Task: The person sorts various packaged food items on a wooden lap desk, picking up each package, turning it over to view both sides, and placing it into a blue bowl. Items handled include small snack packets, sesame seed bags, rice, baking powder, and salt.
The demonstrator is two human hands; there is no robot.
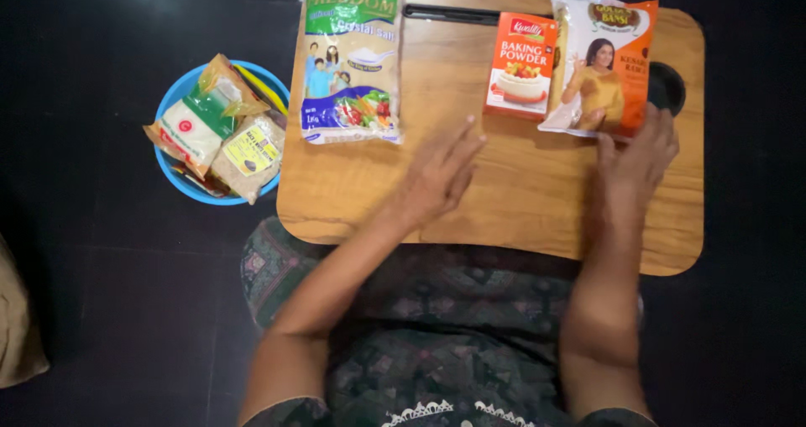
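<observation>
My left hand (441, 171) lies flat and open on the wooden lap table (504, 200), fingers pointing toward an orange box (520, 64) of baking powder. My right hand (638, 154) rests with fingers apart on the lower edge of an orange and white food pouch (603, 62) at the table's right. A green, white and blue bag of salt (351, 57) lies flat at the table's left end. Neither hand grips anything.
A blue bowl (180, 183) on the dark floor to the left holds several small food packets (218, 129). A round cup hole (667, 87) sits at the table's right edge and a black slot (449, 12) along its far edge.
</observation>
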